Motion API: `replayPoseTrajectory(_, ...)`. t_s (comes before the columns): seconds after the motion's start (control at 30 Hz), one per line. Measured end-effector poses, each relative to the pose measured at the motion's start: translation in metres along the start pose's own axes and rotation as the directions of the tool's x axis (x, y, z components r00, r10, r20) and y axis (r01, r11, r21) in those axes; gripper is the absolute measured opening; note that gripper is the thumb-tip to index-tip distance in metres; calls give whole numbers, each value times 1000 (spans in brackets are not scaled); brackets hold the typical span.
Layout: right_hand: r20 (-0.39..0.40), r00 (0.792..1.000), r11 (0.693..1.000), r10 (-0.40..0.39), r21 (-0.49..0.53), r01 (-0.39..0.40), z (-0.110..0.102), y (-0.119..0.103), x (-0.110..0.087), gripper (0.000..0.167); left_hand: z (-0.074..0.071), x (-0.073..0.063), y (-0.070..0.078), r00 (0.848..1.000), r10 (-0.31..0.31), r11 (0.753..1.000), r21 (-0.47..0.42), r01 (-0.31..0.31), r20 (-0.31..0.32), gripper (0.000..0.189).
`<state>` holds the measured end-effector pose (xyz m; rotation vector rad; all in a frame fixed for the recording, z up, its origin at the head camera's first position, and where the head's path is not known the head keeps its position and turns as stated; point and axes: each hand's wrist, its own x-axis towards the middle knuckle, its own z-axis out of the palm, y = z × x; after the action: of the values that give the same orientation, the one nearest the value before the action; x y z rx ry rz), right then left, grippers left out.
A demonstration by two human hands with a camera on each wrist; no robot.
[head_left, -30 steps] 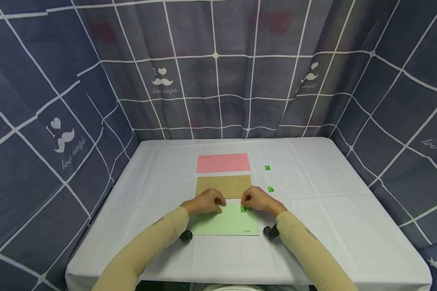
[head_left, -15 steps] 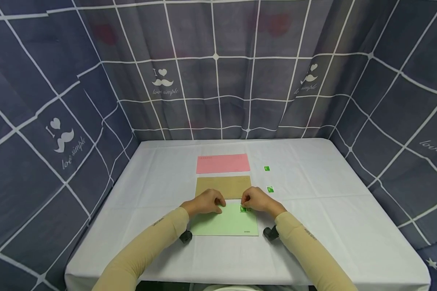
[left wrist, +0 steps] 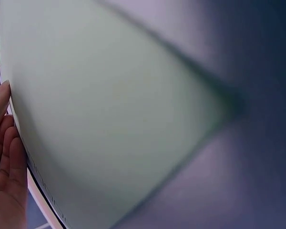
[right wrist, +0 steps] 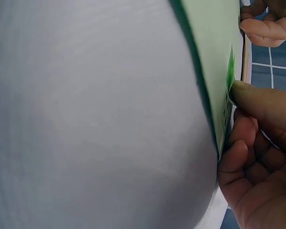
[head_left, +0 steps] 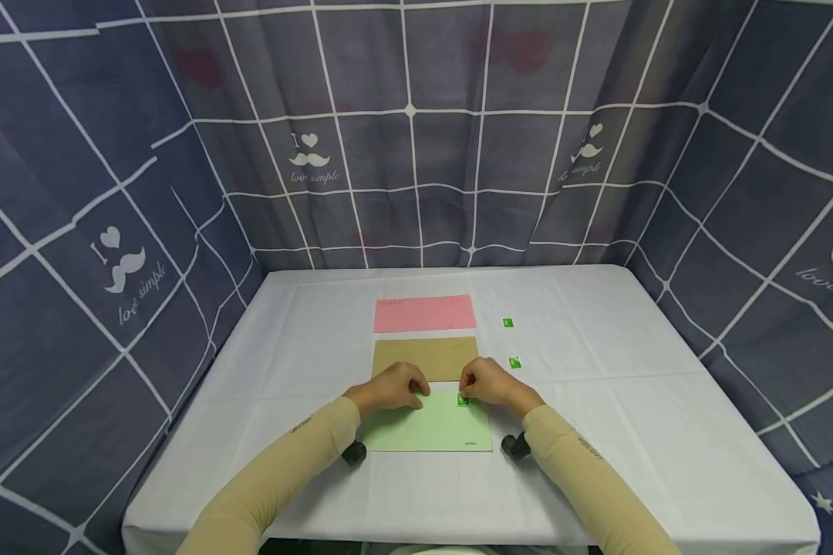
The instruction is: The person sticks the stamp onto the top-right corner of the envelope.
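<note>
A pale green envelope [head_left: 426, 432] lies flat at the near side of the white table. My left hand [head_left: 390, 386] rests at its far edge, thumb and index fingertips slightly apart; in the left wrist view the left fingers [left wrist: 15, 155] are loosely bent at the envelope's rim. At the upper right corner, my right hand [head_left: 494, 382] pinches a small green stamp [head_left: 463, 400] between thumb and index finger. In the right wrist view the right thumb [right wrist: 262, 102] is on the stamp's edge, which lies against or just over the envelope; the contact is partly hidden.
Beyond lie a brown envelope [head_left: 426, 356] and a pink envelope [head_left: 425, 314]. Two more green stamps, a nearer stamp [head_left: 514, 362] and a farther stamp [head_left: 507, 323], lie to their right on the white tablecloth [head_left: 618, 432]. Dark checked curtains [head_left: 444, 146] enclose the table.
Both hands keep their places on the green envelope. The head view has shifted very slightly; nothing else has visibly moved.
</note>
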<state>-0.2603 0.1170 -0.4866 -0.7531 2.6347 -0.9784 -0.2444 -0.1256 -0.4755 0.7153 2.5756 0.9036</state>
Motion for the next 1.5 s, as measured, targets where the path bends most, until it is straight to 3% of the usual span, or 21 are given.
replayPoseTrajectory(0.53,-31,1000,1000,-3,-20,2,1,1,0,16,0,0,0,1000,3,1000,6,-3,-2,17)
replayPoseTrajectory(0.87,-45,999,1000,-6,17,7,2,2,-1,15,-2,-2,1,1000,-15,1000,5,15,4,17)
replayPoseTrajectory(1.23,-46,998,996,53,75,-49,0,7,-4,13,2,0,0,1000,-19,1000,19,19,-2,18)
replayPoseTrajectory(1.5,-63,998,997,31,73,-27,-3,1,-7,12,1,-1,1,999,-31,999,17,31,-10,17)
